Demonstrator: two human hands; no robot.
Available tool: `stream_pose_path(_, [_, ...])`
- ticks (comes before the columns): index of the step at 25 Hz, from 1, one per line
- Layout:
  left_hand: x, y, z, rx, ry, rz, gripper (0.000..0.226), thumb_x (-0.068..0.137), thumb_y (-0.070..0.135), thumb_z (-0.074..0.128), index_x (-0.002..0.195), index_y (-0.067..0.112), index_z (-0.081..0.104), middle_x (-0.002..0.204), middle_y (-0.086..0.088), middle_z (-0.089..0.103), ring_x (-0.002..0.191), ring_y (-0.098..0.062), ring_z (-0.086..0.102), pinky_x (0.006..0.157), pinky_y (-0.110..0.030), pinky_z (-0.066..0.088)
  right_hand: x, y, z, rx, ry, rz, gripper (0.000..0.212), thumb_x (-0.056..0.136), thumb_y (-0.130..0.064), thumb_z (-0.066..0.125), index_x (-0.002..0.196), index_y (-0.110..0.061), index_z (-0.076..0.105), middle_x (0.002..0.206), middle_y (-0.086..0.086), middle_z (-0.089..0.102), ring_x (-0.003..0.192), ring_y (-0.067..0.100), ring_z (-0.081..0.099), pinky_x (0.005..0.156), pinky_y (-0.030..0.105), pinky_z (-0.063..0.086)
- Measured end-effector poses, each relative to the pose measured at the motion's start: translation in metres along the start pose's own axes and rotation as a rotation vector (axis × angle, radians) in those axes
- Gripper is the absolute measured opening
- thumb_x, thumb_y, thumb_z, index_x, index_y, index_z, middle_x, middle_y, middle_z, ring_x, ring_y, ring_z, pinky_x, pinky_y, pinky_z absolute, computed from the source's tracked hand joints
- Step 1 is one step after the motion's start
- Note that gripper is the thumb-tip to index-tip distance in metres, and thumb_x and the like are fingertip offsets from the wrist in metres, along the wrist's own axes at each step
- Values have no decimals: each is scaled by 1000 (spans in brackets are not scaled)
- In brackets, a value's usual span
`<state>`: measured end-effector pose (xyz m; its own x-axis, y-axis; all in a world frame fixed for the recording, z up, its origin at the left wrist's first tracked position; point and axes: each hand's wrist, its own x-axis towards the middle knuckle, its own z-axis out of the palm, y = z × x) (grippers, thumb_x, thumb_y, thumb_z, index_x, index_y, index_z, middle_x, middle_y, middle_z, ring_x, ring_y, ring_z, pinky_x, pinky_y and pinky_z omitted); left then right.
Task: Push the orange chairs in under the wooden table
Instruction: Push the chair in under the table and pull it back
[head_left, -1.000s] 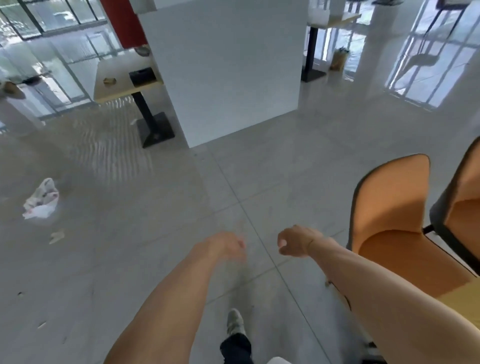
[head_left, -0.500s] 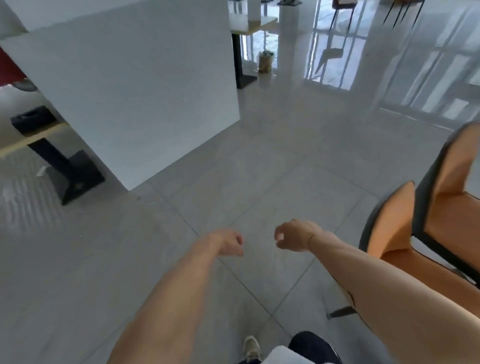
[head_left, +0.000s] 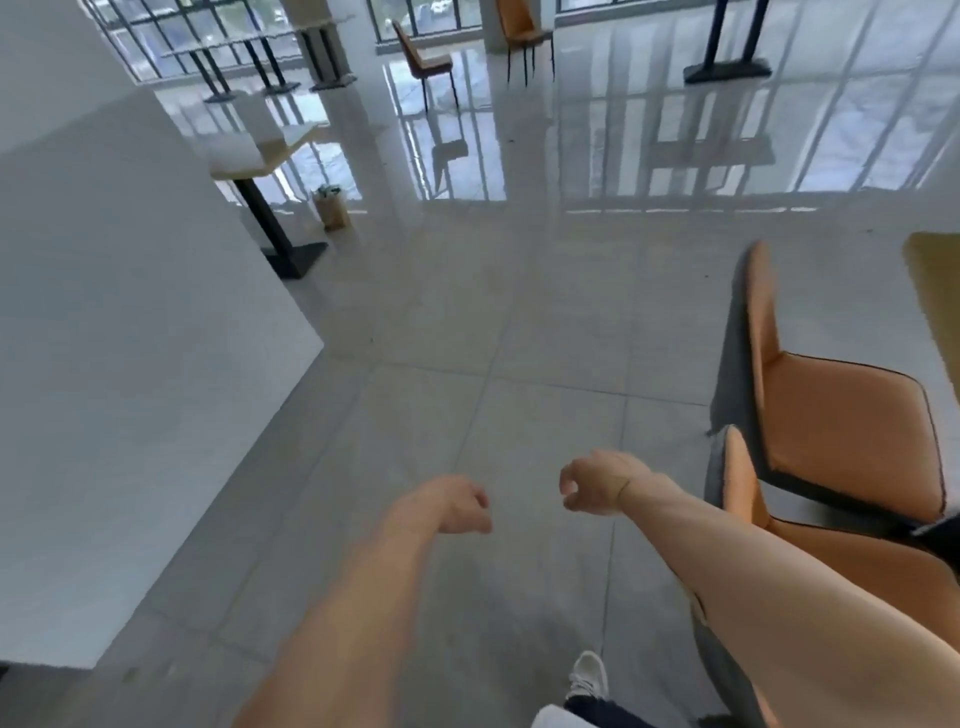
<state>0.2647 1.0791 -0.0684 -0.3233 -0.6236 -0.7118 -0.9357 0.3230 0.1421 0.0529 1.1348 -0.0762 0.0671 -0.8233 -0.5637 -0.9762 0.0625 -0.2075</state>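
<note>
Head camera view, looking down over a person's two bare forearms held out above a grey tiled floor. The left hand (head_left: 457, 506) and the right hand (head_left: 597, 483) both hang loosely curled and hold nothing. To the right of the right hand stand two orange chairs: a nearer orange chair (head_left: 748, 499) just beside that forearm, and a farther orange chair (head_left: 841, 410) beyond it. The wooden table (head_left: 935, 280) shows only as a corner, further right. Neither chair looks pushed in yet; both pushes appear to remain.

Single head-worn wide-angle view, looking forward and down, close over outstretched forearms, floor beyond
</note>
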Motion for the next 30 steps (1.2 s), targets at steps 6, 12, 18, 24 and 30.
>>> stream_pose_path(6, [102, 90, -96, 180, -41, 216, 47, 86, 37, 67, 130, 26, 58, 133, -3, 60, 119, -23, 56, 102, -31, 45, 20, 81, -56, 153, 67, 247, 33, 99, -31, 46, 125, -23, 63, 130, 3, 61, 117, 28, 59, 98, 41, 46])
stream_pose_path(12, [192, 188, -133, 449, -153, 505, 45, 84, 40, 66, 128, 30, 57, 132, -1, 59, 119, -23, 56, 104, -38, 43, 3, 157, -47, 403, 147, 634, 34, 97, -30, 44, 124, -21, 64, 125, 6, 64, 111, 28, 61, 90, 39, 52])
stream_pose_path(18, [243, 254, -147, 799, -243, 772, 47, 84, 42, 65, 129, 29, 57, 130, 1, 59, 118, -22, 55, 103, -36, 44, -18, 150, -26, 675, 302, 978, 35, 98, -39, 40, 126, -31, 59, 127, 3, 63, 111, 27, 60, 91, 40, 51])
stream_pose_path(24, [207, 309, -99, 981, -344, 1070, 42, 83, 40, 64, 124, 32, 61, 124, 5, 59, 114, -17, 56, 98, -33, 47, -67, 95, 40, 905, 310, 1324, 32, 95, -42, 50, 125, -34, 58, 122, -3, 63, 102, 20, 61, 79, 33, 52])
stream_pose_path(30, [165, 327, -56, 1102, -311, 1252, 34, 83, 41, 56, 116, 34, 63, 114, 6, 61, 97, -16, 62, 87, -38, 55, -91, 46, 91, 1075, 328, 1513, 32, 93, -37, 45, 123, -35, 58, 116, -3, 64, 95, 17, 59, 83, 35, 53])
